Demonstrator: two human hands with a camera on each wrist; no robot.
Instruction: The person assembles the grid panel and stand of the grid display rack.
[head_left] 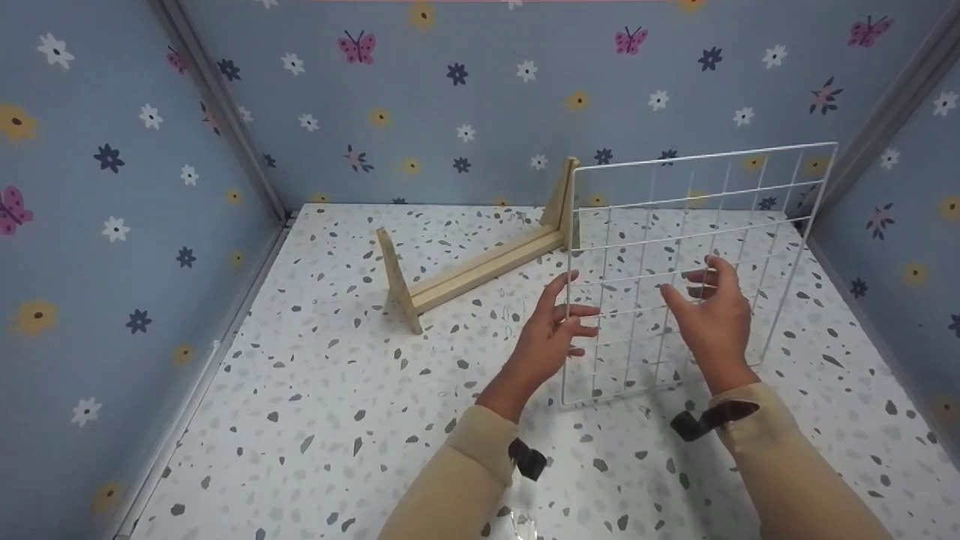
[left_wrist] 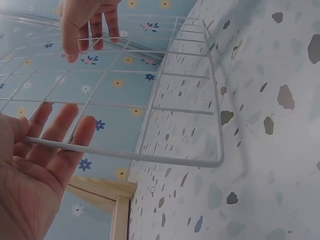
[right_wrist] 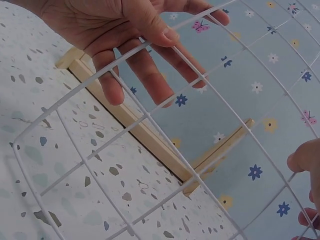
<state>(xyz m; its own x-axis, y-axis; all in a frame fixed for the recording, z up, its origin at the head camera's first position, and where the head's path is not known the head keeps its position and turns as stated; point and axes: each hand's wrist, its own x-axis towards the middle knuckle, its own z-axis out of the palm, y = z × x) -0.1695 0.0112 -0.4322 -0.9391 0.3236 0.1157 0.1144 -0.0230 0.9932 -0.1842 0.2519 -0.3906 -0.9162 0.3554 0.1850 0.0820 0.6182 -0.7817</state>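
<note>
A white wire grid panel point(head_left: 682, 235) stands upright over the right part of the table, slightly turned. My left hand point(head_left: 541, 341) grips its left edge wire, thumb on one side and fingers reaching through behind, as the left wrist view shows. On the panel's inner wires, my right hand point(head_left: 718, 322) holds on with its thumb and curled fingers through the openings. The lower corner of the panel hangs close to the tabletop in the left wrist view; whether it touches, I cannot tell. Left of the panel is a wooden stand point(head_left: 491, 270) with two upright end pieces joined by a grooved bar.
The speckled white tabletop point(head_left: 315, 420) is bordered by blue flowered panels point(head_left: 465, 90) at the back and both sides. A small clear, shiny item point(head_left: 523, 525) lies at the near edge. The stand's far upright is right behind the grid's left edge.
</note>
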